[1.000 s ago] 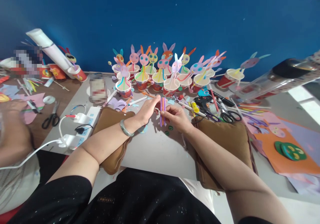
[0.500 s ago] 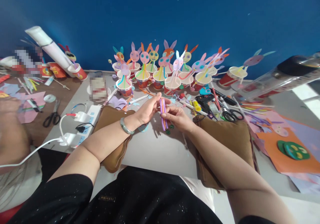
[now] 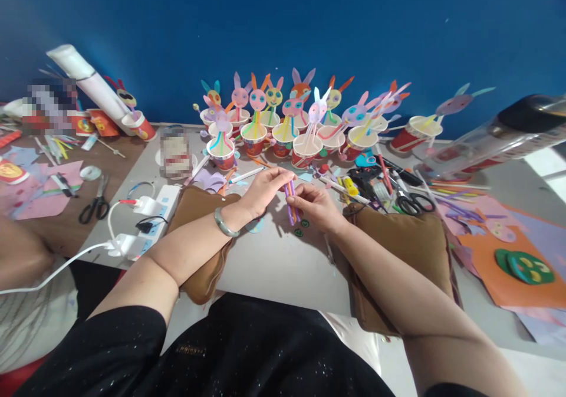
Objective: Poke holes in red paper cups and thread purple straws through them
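Note:
Between my hands, above the grey tabletop (image 3: 283,261), is a small bundle of purple and orange straws (image 3: 290,211). My left hand (image 3: 269,187) closes its fingertips over the upper ends. Lower down, my right hand (image 3: 316,205) pinches the same bundle from the right. The exact number of straws is hard to make out, since fingers cover part of them. Small green paper pieces (image 3: 301,227) lie on the table just below the bundle. Beyond my hands stand several paper cups (image 3: 307,149) holding straws topped with paper rabbit-like heads (image 3: 318,112).
Brown cushions lie under my left forearm (image 3: 201,267) and right forearm (image 3: 398,261). A power strip (image 3: 154,223) with white plugs sits left. Black scissors (image 3: 413,202), markers and coloured paper (image 3: 490,255) spread at right. At far left is another person's arm (image 3: 22,246).
My left fingers have come down over the bundle's upper ends, where the palm was more open before. At left, the other person's hand has drawn back.

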The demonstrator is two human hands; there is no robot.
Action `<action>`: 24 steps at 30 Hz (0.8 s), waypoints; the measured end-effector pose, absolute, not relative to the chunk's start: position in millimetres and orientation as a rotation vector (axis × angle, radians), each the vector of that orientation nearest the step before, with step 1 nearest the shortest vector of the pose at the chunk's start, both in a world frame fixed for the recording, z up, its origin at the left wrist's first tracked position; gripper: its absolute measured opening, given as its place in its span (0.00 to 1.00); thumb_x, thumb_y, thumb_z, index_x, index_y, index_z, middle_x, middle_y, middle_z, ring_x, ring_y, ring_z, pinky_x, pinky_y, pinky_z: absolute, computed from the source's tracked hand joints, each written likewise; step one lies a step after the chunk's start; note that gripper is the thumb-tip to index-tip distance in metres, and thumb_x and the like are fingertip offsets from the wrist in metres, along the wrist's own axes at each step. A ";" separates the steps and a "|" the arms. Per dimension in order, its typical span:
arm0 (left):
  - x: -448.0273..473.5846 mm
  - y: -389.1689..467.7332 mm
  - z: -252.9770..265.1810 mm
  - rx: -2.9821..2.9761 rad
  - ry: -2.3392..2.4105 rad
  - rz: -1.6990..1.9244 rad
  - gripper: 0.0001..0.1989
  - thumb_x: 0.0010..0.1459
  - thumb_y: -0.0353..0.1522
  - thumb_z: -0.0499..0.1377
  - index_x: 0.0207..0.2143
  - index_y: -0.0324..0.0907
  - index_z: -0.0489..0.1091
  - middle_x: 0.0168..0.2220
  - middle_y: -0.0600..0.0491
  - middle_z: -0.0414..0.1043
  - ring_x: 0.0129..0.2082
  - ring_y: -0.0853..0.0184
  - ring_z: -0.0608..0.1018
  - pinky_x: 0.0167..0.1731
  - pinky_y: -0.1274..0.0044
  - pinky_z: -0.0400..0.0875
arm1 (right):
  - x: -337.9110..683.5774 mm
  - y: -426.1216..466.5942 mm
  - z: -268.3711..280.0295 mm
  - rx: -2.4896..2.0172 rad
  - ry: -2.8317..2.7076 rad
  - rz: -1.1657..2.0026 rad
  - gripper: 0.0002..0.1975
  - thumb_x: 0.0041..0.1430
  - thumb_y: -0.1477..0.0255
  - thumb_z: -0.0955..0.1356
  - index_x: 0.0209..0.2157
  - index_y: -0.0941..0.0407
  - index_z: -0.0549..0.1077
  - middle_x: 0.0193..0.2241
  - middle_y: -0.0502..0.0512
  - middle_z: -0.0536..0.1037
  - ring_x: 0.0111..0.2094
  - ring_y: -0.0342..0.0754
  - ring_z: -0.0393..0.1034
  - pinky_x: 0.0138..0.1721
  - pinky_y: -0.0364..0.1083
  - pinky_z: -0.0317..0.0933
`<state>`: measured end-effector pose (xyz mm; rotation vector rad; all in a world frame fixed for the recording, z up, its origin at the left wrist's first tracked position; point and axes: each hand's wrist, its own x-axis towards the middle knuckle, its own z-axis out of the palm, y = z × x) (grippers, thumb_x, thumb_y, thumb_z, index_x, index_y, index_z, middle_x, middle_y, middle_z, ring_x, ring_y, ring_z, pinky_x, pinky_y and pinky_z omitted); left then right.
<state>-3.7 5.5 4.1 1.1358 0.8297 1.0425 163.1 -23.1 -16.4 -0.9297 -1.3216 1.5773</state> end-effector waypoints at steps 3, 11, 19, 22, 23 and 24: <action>-2.9 5.6 3.5 1.153 0.822 1.098 0.21 0.52 0.49 0.70 0.29 0.39 0.75 0.26 0.58 0.72 0.29 0.74 0.73 0.38 0.77 0.69 | 162.8 -22.6 -17.1 -0.947 -1.335 1.549 0.24 0.48 0.52 0.81 0.27 0.55 0.72 0.17 0.45 0.74 0.16 0.40 0.66 0.18 0.42 0.59; -5.5 6.2 5.9 1.278 0.864 1.122 0.22 0.52 0.50 0.71 0.29 0.39 0.77 0.27 0.56 0.73 0.31 0.73 0.72 0.38 0.77 0.68 | 161.4 -22.0 -17.9 -0.991 -1.383 1.507 0.25 0.48 0.50 0.80 0.28 0.55 0.74 0.18 0.46 0.74 0.16 0.39 0.65 0.19 0.41 0.57; -3.1 9.7 -3.2 1.148 0.877 1.147 0.20 0.55 0.48 0.69 0.33 0.39 0.81 0.30 0.54 0.77 0.33 0.71 0.75 0.40 0.76 0.70 | 161.6 -22.5 -15.9 -1.014 -1.364 1.419 0.24 0.50 0.50 0.79 0.28 0.55 0.74 0.18 0.48 0.75 0.17 0.40 0.66 0.20 0.42 0.60; -3.0 10.5 -2.7 1.064 0.914 1.092 0.23 0.63 0.49 0.62 0.44 0.39 0.82 0.32 0.51 0.80 0.36 0.68 0.78 0.42 0.74 0.72 | 161.0 -23.1 -15.2 -1.011 -1.349 1.397 0.24 0.49 0.50 0.79 0.28 0.55 0.74 0.18 0.47 0.75 0.18 0.40 0.66 0.20 0.42 0.61; -3.0 10.6 -2.0 1.026 0.921 1.063 0.25 0.65 0.51 0.59 0.48 0.39 0.80 0.33 0.51 0.80 0.37 0.66 0.79 0.41 0.74 0.73 | 160.8 -23.3 -15.1 -1.004 -1.347 1.402 0.24 0.49 0.50 0.80 0.28 0.55 0.74 0.18 0.47 0.75 0.17 0.40 0.66 0.20 0.42 0.61; -3.0 10.5 -1.1 0.996 0.924 1.031 0.28 0.66 0.52 0.57 0.52 0.39 0.79 0.34 0.50 0.81 0.37 0.65 0.80 0.41 0.73 0.73 | 160.5 -23.4 -15.2 -0.997 -1.345 1.410 0.24 0.49 0.50 0.80 0.28 0.55 0.74 0.18 0.47 0.75 0.17 0.40 0.66 0.20 0.42 0.62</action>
